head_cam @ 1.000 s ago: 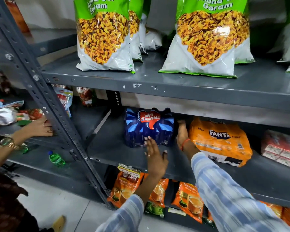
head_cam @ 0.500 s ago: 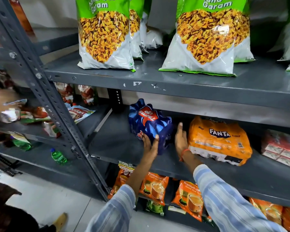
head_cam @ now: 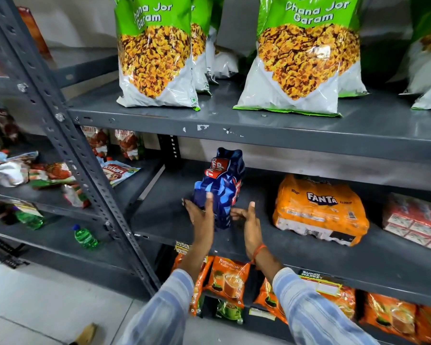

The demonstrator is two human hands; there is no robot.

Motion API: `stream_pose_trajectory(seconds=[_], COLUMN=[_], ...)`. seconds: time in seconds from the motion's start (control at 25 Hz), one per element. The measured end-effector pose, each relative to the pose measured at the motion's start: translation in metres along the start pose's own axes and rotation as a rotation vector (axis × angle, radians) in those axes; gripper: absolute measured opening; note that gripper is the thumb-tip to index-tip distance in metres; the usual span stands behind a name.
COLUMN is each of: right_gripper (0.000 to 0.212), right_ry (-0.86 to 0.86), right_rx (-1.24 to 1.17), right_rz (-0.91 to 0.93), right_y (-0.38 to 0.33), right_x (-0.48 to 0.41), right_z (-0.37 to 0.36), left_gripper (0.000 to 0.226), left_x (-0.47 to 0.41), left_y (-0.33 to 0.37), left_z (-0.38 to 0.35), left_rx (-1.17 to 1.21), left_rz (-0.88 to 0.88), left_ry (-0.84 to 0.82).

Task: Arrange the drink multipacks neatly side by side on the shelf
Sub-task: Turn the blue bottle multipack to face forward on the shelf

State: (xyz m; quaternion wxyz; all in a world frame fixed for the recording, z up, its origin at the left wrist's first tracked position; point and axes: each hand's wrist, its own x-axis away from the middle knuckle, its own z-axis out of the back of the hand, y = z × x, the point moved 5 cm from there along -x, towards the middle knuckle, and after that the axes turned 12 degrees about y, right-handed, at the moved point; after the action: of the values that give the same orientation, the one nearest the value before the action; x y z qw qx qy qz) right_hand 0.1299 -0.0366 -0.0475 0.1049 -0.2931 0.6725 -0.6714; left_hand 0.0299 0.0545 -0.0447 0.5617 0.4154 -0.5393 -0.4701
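Blue Thums Up multipack (head_cam: 219, 188) stood on end on the middle shelf (head_cam: 296, 247), turned narrow side toward camera, sitting at about 9 o'clock of the orange Fanta multipack (head_cam: 319, 210), a clear gap of bare shelf between them. Fanta pack lay flat, label up, roughly centre of the shelf. Red carton pack (head_cam: 418, 222) sat at 3 o'clock of the Fanta pack, near it, cut by the frame edge.

Left hand (head_cam: 200, 215) was against the blue pack's lower left face, fingers spread flat, thumb up along the wrap; palm contact, not a closed grip. Right hand (head_cam: 246, 217) was at the pack's lower right, 4 o'clock of it, fingers extended and loosely spread, fingertips touching or just beside the base; could not tell if it actually pressed the wrap. Orange thread band on the right wrist. Both sleeves blue-white striped.

Upper shelf (head_cam: 234, 125), at 12 o'clock of the blue pack, held big green-white Chana Jor Garam bags (head_cam: 157, 61), upright. Bottom shelf at 6 o'clock held orange tea pouches (head_cam: 228, 282), leaning upright. Slotted grey upright post (head_cam: 67, 145) ran diagonally at 9 o'clock of the blue pack. Beyond it, the neighbouring rack carried loose snack packets (head_cam: 23, 170) and a small green bottle (head_cam: 85, 236) lying on a lower level.
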Motion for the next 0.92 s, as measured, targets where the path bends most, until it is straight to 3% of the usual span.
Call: stream_pose_trajectory(seconds=[0.08,0.2,0.36,0.48,0.6,0.72,0.8,0.92], right_gripper=[0.074,0.079,0.066,0.05,0.049,0.049,0.041,0.046], right_ry=[-0.053,-0.148,-0.01,0.147,0.18,0.078,0.084,0.01], right_rx=[0.0,0.041,0.017,0.025,0.189,0.16,0.279,0.192], right_rz=[-0.041,-0.076,-0.02,0.078,0.163,-0.059,-0.245,-0.253], right_y=[0.002,0.008,-0.013,-0.031,-0.052,-0.033,0.002,0.008], right_x=[-0.002,-0.008,-0.028,-0.043,-0.053,-0.067,-0.07,-0.066], right_z=[0.001,-0.001,0.005,0.013,0.008,0.011,0.03,0.017], left_gripper=[0.117,0.12,0.102,0.082,0.065,0.049,0.05,0.053], left_x=[0.022,0.016,-0.007,-0.04,-0.064,-0.063,-0.059,-0.057], left_y=[0.0,0.007,0.003,0.015,0.024,0.011,0.008,0.009], left_z=[-0.006,-0.009,0.011,0.032,0.049,0.06,0.061,0.062], left_rx=[-0.163,-0.201,-0.149,-0.13,-0.057,-0.026,-0.053,-0.104], left_rz=[-0.137,-0.148,-0.186,-0.221,-0.12,-0.074,-0.098,-0.13], left_ry=[0.061,0.169,0.202,-0.063,-0.386,-0.22,-0.141,-0.16])
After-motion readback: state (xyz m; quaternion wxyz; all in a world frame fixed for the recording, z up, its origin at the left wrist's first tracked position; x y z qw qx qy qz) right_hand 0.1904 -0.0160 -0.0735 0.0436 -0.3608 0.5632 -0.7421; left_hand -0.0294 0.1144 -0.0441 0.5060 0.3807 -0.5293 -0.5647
